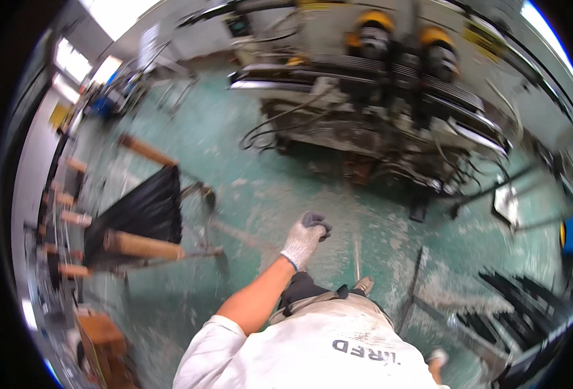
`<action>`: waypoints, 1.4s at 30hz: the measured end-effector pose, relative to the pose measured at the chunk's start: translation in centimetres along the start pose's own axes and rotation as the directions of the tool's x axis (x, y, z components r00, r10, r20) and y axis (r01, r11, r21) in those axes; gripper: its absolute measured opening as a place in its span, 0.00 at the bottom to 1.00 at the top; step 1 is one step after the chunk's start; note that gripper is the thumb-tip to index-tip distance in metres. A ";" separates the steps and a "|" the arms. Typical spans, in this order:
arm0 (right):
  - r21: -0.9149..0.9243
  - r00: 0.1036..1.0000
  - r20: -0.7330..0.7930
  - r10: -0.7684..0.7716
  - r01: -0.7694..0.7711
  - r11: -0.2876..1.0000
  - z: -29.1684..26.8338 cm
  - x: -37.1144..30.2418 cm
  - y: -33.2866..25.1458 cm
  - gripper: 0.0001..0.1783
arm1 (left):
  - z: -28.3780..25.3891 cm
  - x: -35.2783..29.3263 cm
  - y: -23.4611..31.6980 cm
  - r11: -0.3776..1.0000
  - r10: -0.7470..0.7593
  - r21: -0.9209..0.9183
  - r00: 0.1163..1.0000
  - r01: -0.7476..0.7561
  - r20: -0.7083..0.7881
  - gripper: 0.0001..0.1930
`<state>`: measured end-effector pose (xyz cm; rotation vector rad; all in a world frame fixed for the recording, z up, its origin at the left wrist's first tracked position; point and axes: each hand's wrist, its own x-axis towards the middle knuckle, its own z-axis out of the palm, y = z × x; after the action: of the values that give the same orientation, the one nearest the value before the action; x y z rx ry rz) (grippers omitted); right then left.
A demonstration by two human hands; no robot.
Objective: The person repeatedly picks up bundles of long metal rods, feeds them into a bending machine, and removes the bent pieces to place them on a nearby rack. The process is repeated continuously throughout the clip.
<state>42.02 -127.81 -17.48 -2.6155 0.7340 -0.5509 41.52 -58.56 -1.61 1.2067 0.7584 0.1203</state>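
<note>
"Which step?"
"Walking between stations, I'd judge: left hand (pixel 307 235) curled, seemingly empty; right hand (pixel 438 356) blurred, can't tell."
"Black strips (pixel 518 299)?"
"On the rack (pixel 481 342), rightward; grasping them calls for turning."

We tag this as an industrial workshop or factory floor. Top centre to upper right: big machine (pixel 338 133) with yellow-topped cylindrical units (pixel 375 35), metal rails and loose cables (pixel 286 118). We see a green painted floor (pixel 247 172), scuffed and worn pale in patches. Left: stand with brown rollers (pixel 145 245) and black sheeting (pixel 140 214). Lower right: metal rack (pixel 477 338) with long dark strips (pixel 526 298). We also count the knit work glove on the left hand (pixel 307 235), frame centre.
</note>
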 end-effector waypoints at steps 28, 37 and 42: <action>0.634 -0.340 0.732 -0.591 0.658 0.406 28.9 -63.7 -87.6 0.23 | -76.8 -14.6 14.9 0.310 0.766 0.566 0.153 0.764 -0.624 0.16; 0.888 -0.673 0.196 -0.713 0.430 -0.162 32.0 -101.4 -114.7 0.30 | -78.8 -12.4 14.9 0.324 0.728 0.428 0.067 0.844 -0.682 0.12; 0.747 -0.688 0.078 -0.721 0.519 -0.414 35.5 -116.5 -123.2 0.29 | -80.2 -11.3 14.9 0.294 0.729 0.324 0.008 0.899 -0.684 0.12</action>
<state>17.12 43.50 -24.43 -1.7900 -2.2426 0.3029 -9.49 5.75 4.91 2.2299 2.8627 0.4704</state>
